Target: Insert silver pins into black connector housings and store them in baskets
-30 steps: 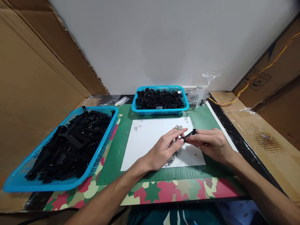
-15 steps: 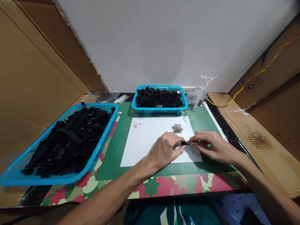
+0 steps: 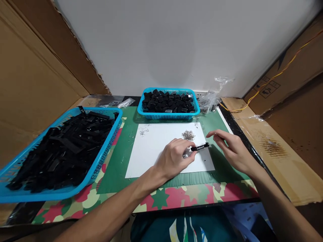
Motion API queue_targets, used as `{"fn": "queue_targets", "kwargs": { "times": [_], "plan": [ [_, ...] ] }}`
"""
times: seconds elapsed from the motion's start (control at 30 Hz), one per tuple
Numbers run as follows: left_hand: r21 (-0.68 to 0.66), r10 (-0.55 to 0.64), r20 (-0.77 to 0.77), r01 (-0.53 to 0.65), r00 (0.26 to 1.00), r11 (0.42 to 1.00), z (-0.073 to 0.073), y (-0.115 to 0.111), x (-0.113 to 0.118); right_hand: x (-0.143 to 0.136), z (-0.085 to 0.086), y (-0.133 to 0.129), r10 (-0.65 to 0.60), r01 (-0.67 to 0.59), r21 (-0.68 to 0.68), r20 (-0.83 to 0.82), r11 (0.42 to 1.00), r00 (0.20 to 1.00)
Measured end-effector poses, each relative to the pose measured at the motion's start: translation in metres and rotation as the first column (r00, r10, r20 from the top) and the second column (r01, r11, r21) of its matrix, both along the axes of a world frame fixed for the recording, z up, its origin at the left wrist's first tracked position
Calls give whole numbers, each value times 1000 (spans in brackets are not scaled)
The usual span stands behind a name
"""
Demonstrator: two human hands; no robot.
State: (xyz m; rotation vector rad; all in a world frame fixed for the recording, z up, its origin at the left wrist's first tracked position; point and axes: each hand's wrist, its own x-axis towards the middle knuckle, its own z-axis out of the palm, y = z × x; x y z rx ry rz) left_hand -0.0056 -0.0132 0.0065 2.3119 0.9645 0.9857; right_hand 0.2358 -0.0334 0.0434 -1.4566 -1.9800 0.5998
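Note:
Over the right part of a white paper sheet point(image 3: 148, 158), my left hand point(image 3: 175, 154) pinches one end of a narrow black part point(image 3: 200, 147) with a pale strip along its side. The part points right and tilts slightly upward. My right hand point(image 3: 230, 148) is apart from it, just off the sheet's right edge, fingers loosely bent and nothing visible in them. Behind the hands lies a small pile of tiny metal pieces point(image 3: 188, 135). More small shiny pieces point(image 3: 185, 155) show beside my left fingers, partly hidden by them.
A large blue basket point(image 3: 107, 148) of long black parts stands left. A smaller blue basket point(image 3: 166, 116) of short black pieces sits at the back. Scattered tiny pieces point(image 3: 143, 131) lie at the sheet's upper left. A clear plastic bag point(image 3: 209, 101) rests back right, cardboard point(image 3: 275, 144) beyond.
My right hand has let go of the black part and moved away to the right. The part stays in my left hand, its free end now raised and uncovered.

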Motion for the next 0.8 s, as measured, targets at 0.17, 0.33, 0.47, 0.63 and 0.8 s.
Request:
{"fn": "queue_targets", "kwargs": {
  "times": [0.17, 0.33, 0.47, 0.63, 0.8],
  "plan": [
    [-302, 174, 184, -113, 967, 947, 14, 6, -1, -1, -11, 6, -21, 27, -150, 37, 988, 999],
    [-370, 219, 300, -98, 928, 924, 17, 10, -2, -16, -24, 4, 21, -16, -209, 19, 978, 1000],
    [-384, 177, 312, -46, 933, 922, 16, 11, -2, -22, -28, 3, 81, -86, -216, -30, 973, 996],
    [-412, 116, 347, 40, 931, 910, 15, 12, -2, -20, -20, 3, 166, -173, -228, -53, 958, 985],
    [-479, 44, 414, 176, 909, 860, 18, 11, -3, -27, -9, -2, 139, -161, -58, -278, 985, 951]
  ]
}}
